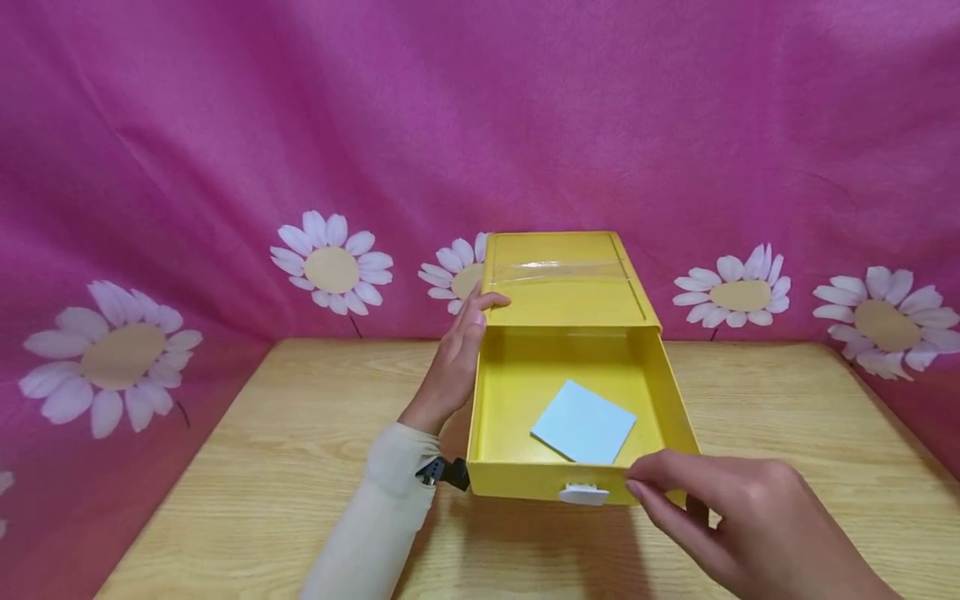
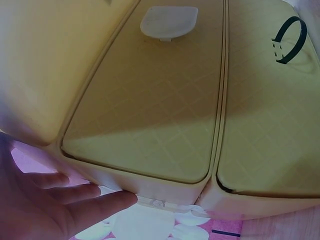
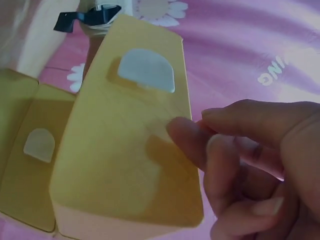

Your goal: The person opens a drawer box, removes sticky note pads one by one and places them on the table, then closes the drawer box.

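A yellow drawer unit (image 1: 562, 300) stands at the back of the table, with its top drawer (image 1: 480, 479) pulled far out. Inside the drawer lies a light blue square pad of paper (image 1: 585, 421). A white knob (image 1: 583, 494) is fixed on the drawer front. My left hand (image 1: 453, 358) rests against the unit's left side, fingers extended and fingertips at its top edge; the left wrist view shows these fingers (image 2: 102, 207) nearly straight. At the right front corner, my right hand (image 1: 738, 508) pinches the drawer's rim between thumb and index finger, the others curled below.
The wooden table (image 1: 322, 408) extends on both sides of the unit. A pink cloth with daisies (image 1: 525, 125) hangs behind. Lower drawer fronts show in the left wrist view, one with a white knob (image 2: 169, 22), another with a black loop (image 2: 300, 42).
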The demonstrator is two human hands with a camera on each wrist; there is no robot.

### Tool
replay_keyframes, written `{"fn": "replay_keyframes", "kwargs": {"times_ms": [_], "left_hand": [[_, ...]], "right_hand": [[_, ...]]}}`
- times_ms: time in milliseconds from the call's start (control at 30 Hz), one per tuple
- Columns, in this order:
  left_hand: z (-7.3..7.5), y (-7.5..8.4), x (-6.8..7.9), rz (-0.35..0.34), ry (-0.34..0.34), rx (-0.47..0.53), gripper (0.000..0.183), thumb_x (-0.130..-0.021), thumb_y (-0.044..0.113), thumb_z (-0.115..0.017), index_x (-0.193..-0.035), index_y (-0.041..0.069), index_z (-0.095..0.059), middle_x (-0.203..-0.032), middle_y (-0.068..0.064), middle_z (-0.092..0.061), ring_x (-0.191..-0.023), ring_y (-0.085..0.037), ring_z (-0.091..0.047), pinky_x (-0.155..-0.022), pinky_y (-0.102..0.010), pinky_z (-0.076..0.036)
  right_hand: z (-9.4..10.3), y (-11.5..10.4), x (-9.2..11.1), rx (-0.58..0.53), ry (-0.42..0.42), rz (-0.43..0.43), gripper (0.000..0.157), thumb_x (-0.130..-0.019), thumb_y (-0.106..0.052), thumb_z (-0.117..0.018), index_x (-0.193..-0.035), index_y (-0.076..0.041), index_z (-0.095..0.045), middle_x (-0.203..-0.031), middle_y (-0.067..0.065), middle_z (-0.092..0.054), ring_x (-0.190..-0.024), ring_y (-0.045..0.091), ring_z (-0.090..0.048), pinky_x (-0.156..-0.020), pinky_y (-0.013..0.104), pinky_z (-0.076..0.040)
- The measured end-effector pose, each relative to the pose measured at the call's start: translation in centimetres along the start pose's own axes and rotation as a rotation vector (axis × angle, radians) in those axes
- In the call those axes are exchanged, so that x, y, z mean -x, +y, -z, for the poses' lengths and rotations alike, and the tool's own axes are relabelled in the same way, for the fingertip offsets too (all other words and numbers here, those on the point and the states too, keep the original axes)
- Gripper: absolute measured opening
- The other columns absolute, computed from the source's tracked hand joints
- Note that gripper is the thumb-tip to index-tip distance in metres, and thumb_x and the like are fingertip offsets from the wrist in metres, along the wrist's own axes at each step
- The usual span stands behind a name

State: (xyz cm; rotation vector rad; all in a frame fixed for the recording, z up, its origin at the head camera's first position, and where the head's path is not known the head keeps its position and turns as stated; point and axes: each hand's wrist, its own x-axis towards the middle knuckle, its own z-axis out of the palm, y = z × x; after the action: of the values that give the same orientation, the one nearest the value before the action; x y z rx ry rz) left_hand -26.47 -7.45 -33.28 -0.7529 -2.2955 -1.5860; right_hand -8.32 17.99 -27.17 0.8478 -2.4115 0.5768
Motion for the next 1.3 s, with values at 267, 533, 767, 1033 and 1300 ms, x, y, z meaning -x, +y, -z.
{"fn": "replay_keyframes", "kwargs": {"times_ms": [267,533,767,1033,1300], "left_hand": [[-0.2,0.0,0.1,0.022,-0.004,0.02,0.044,-0.102,0.051,-0.021,-0.134,0.032,-0.045,-0.161,0.006,-0.011,-0.143,-0.016,-0.02,-0.111,-0.053,-0.025],[-0.2,0.1,0.2,0.014,0.001,0.023,0.045,-0.103,0.048,-0.021,-0.136,0.028,-0.045,-0.161,0.004,-0.011,-0.142,-0.019,-0.023,-0.11,-0.053,-0.028],[0.0,0.5,0.2,0.019,0.0,0.025,0.041,-0.106,0.031,-0.022,-0.138,0.018,-0.044,-0.161,-0.003,-0.011,-0.141,-0.026,-0.024,-0.109,-0.053,-0.03],[0.6,4.0,0.9,0.018,-0.016,0.033,0.039,-0.106,0.022,-0.022,-0.135,0.008,-0.044,-0.16,-0.013,-0.014,-0.144,-0.025,-0.019,-0.112,-0.052,-0.023],[0.6,3.2,0.8,0.016,-0.024,0.049,0.04,-0.106,0.028,-0.022,-0.136,0.012,-0.044,-0.16,-0.011,-0.012,-0.141,-0.027,-0.024,-0.109,-0.053,-0.03]], "right_hand": [[0.8,0.7,-0.8,0.058,0.058,0.158,0.04,-0.099,-0.053,-0.04,-0.094,-0.026,-0.069,-0.076,-0.025,-0.058,-0.061,-0.012,-0.045,-0.055,0.007,-0.043],[1.2,1.6,-2.3,-0.012,0.036,0.224,0.031,-0.098,-0.048,-0.045,-0.096,-0.026,-0.067,-0.071,-0.026,-0.049,-0.056,-0.014,-0.036,-0.05,0.005,-0.034],[1.0,2.7,-4.0,-0.045,-0.003,0.273,0.032,-0.097,-0.047,-0.045,-0.093,-0.025,-0.068,-0.074,-0.023,-0.055,-0.059,-0.008,-0.043,-0.051,0.007,-0.035],[0.4,3.8,-5.7,-0.019,-0.156,0.247,0.02,-0.078,-0.021,-0.08,-0.095,-0.023,-0.07,-0.089,-0.017,-0.061,-0.068,-0.003,-0.049,-0.059,0.013,-0.044],[-0.2,4.5,-6.9,-0.089,-0.395,0.077,0.022,-0.085,-0.022,-0.073,-0.106,-0.021,-0.067,-0.094,-0.009,-0.06,-0.07,0.005,-0.05,-0.061,0.023,-0.044]]}}
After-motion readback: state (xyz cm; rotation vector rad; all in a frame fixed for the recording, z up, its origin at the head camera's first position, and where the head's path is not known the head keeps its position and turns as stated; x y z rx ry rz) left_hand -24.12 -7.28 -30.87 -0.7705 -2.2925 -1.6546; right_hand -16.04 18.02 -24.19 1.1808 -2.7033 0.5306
